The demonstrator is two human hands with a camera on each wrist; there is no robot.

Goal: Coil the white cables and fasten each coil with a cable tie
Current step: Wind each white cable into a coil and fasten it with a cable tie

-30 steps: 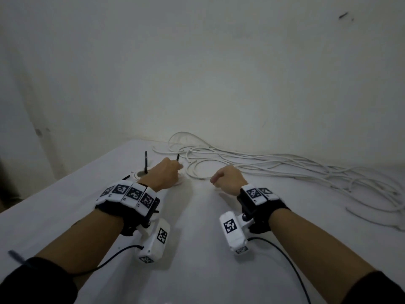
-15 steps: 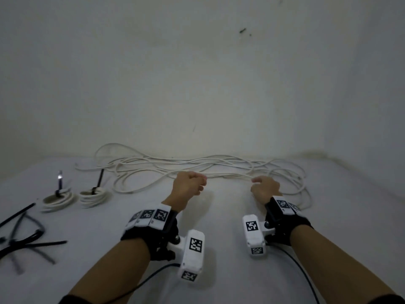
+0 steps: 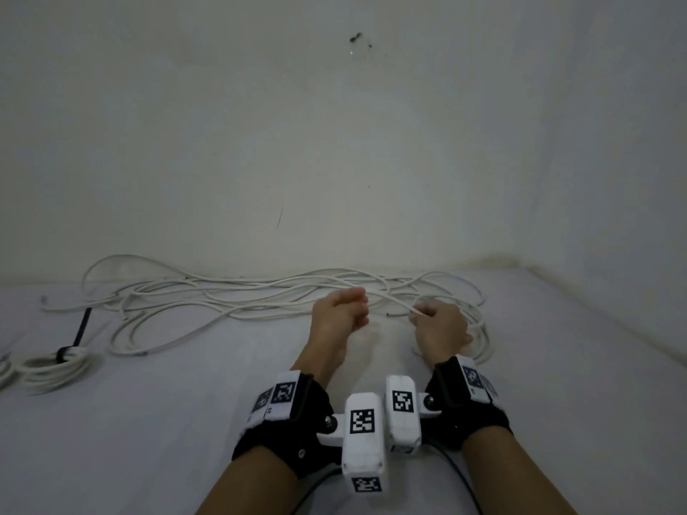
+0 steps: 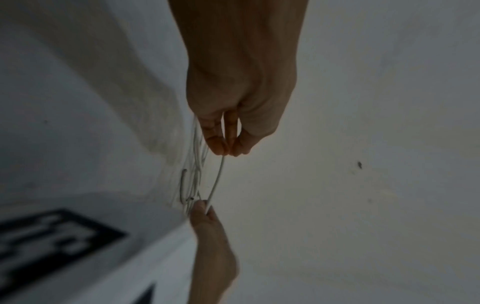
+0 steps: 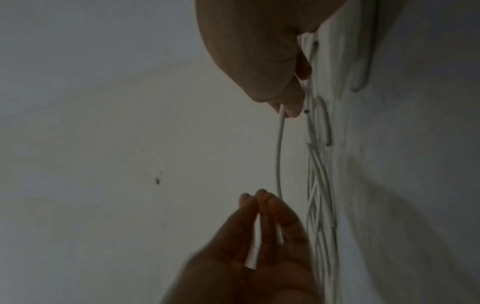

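Cable (image 3: 390,301), thin, light and springy, is pinched near its end between left hand (image 3: 340,315) and right hand (image 3: 440,330).

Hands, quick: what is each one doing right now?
Left hand: fingers pinch a white cable lifted off the pile.
Right hand: pinches the same cable near its end.

Dim, flat, greyish light throughout; soft shadows; both wrist views blurred, edges stretched.
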